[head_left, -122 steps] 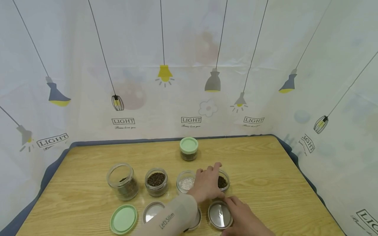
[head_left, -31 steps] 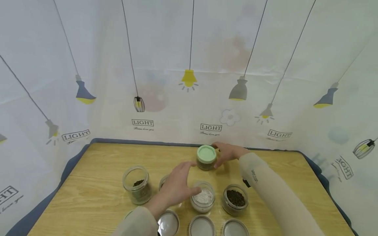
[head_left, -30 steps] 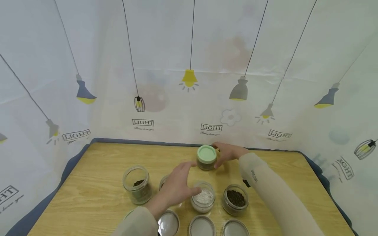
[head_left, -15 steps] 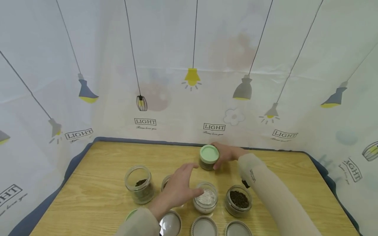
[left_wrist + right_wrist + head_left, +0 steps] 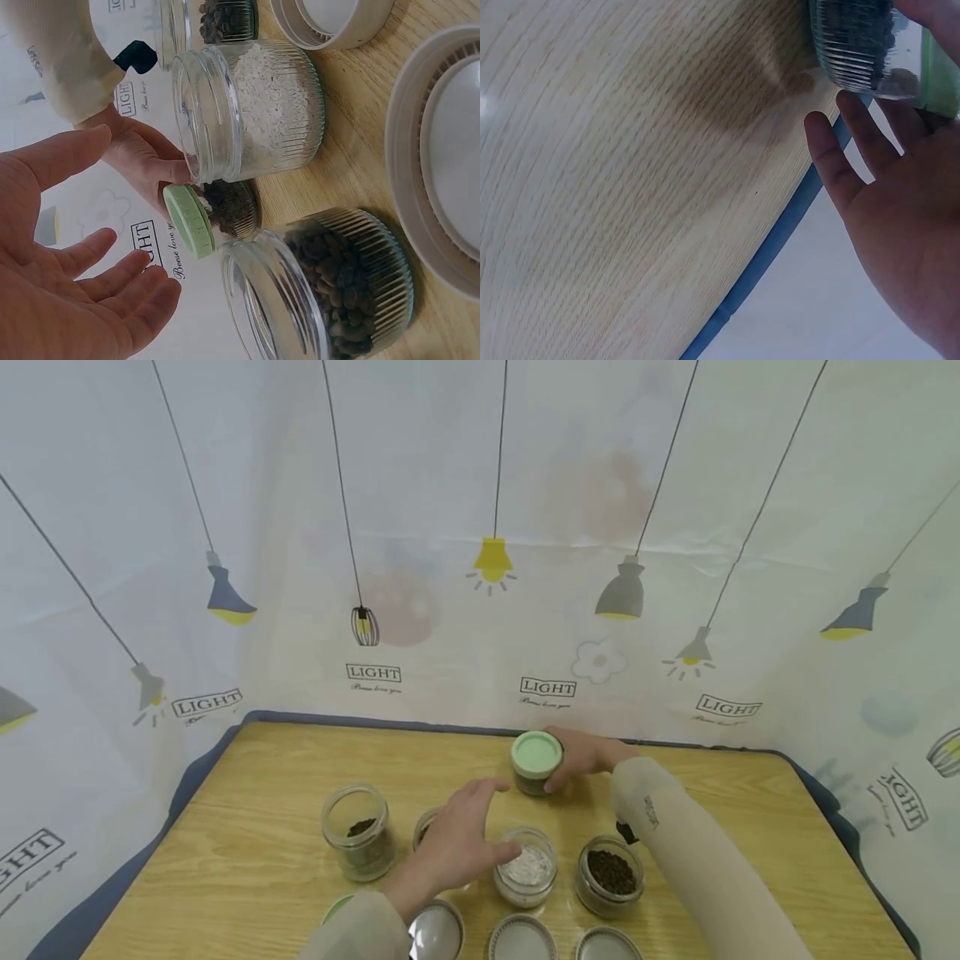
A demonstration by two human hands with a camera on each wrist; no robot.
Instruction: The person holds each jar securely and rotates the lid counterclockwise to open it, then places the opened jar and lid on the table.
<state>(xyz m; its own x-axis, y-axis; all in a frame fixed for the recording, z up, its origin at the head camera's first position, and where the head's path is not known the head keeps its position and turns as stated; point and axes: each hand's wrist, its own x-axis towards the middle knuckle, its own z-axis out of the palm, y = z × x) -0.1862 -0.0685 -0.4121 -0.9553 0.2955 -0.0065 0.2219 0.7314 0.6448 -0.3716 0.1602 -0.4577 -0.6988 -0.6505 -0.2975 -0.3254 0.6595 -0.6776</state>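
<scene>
At the back of the table, my right hand (image 5: 585,753) grips a glass jar with a pale green lid (image 5: 536,755) from its right side, thumb in front and fingers behind. The right wrist view shows this jar's ribbed glass (image 5: 855,45) between thumb and fingers. My left hand (image 5: 452,843) hovers over the row of uncovered jars, fingers spread and palm bare in the left wrist view. Beside its thumb stands a jar of white grains (image 5: 527,867). Below that hand, a jar of dark brown beans (image 5: 337,292) is partly hidden in the head view.
An uncovered jar of dark contents (image 5: 360,835) stands at left, another of dark brown pieces (image 5: 611,875) at right. Along the front lie several lids: a white one (image 5: 522,938), another white lid (image 5: 606,945), a shiny one (image 5: 437,931) and a green one partly under the left sleeve.
Earlier, both hands were at the rightmost jar and its lid. My right hand has since reached back to the green-lidded jar and closed round it; my left has moved left.
</scene>
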